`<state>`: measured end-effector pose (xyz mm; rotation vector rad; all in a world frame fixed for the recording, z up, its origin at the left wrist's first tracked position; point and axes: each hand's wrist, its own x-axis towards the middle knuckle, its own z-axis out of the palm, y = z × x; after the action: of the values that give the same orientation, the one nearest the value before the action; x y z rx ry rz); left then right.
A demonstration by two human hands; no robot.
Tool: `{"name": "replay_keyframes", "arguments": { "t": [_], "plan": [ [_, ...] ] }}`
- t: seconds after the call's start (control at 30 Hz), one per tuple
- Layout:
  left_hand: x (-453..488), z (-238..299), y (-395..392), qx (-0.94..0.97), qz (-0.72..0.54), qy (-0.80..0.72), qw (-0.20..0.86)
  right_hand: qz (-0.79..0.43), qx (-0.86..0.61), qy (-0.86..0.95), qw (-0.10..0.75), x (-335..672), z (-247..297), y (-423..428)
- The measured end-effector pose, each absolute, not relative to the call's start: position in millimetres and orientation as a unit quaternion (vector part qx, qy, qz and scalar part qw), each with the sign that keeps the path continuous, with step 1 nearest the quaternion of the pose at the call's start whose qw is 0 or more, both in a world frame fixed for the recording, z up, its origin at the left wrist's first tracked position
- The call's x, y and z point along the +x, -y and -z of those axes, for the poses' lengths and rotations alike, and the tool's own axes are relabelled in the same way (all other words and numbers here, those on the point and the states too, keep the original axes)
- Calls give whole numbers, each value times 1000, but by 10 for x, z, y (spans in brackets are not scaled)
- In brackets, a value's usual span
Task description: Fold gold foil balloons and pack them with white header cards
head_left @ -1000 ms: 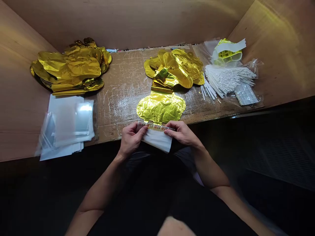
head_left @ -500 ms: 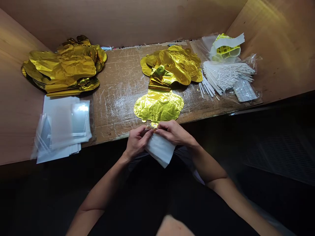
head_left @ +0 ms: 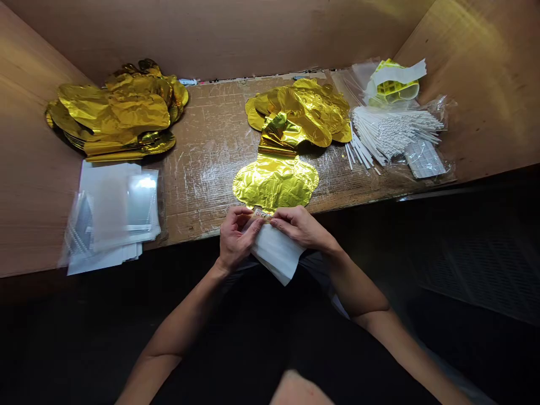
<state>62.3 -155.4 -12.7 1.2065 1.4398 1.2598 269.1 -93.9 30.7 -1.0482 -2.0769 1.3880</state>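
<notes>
A thin white sheet (head_left: pixel 279 254), perhaps a bag, hangs from the pinched fingers of my left hand (head_left: pixel 234 239) and my right hand (head_left: pixel 302 228) at the table's front edge. Both thumbs press along its upper edge. Between the fingertips shows a small tab with printed marks (head_left: pixel 262 214). Just beyond the hands lies a flat gold foil balloon (head_left: pixel 275 183), its lobed near end almost touching my fingers. The far part of this balloon is folded and runs up to a pile of gold foil balloons (head_left: pixel 314 107). Whether the tab belongs to the balloon I cannot tell.
Another gold foil pile (head_left: pixel 118 112) lies at the back left, with clear and white plastic bags (head_left: pixel 113 214) in front of it. At right are many white sticks (head_left: pixel 392 132), a yellow-and-white roll (head_left: pixel 396 84) and a clear-wrapped packet (head_left: pixel 424 157). Wooden panels (head_left: pixel 236 36) enclose the cardboard-covered table (head_left: pixel 198 169).
The view has shifted slightly, so the table's things appear a little further right. More of the printed tab shows between my fingertips. Both hands keep their pinch on the white sheet.
</notes>
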Motion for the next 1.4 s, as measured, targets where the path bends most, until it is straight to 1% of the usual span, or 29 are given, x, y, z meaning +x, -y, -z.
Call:
{"name": "replay_keyframes", "arguments": {
  "t": [0.13,0.23,0.33,0.43,0.53,0.6,0.7,0.8,0.9,1.0,1.13,1.27,1.4],
  "plan": [
    [566,102,1555,536,-473,-575,398,-505,-376,748,209,2678,-289,944],
    [548,67,1550,558,-452,-560,414,-504,-368,754,203,2661,-282,946],
    [555,55,1544,545,-461,-564,415,-486,-367,766,205,2634,-293,941],
    [554,67,1536,550,-464,-572,395,-467,-374,770,221,2606,-308,934],
    [538,88,1532,559,-467,-577,371,-451,-377,767,257,2577,-295,941],
    [532,106,1534,556,-468,-577,373,-420,-386,768,291,2550,-264,959],
    [542,139,1544,536,-481,-582,378,-335,-395,787,336,2500,-190,1003],
    [563,170,1552,510,-512,-587,365,-264,-376,813,358,2457,-108,1050],
    [564,189,1556,494,-531,-593,350,-223,-340,836,369,2430,-57,1074],
    [536,205,1563,504,-539,-585,337,-228,-342,829,379,2411,-51,1066],
    [493,234,1577,510,-543,-578,333,-248,-335,830,371,2380,-44,1052],
    [473,248,1580,491,-551,-579,346,-227,-310,836,391,2352,-10,1089],
    [426,235,1584,489,-555,-573,353,-249,-300,824,410,2352,-79,1077]
  ]
}}
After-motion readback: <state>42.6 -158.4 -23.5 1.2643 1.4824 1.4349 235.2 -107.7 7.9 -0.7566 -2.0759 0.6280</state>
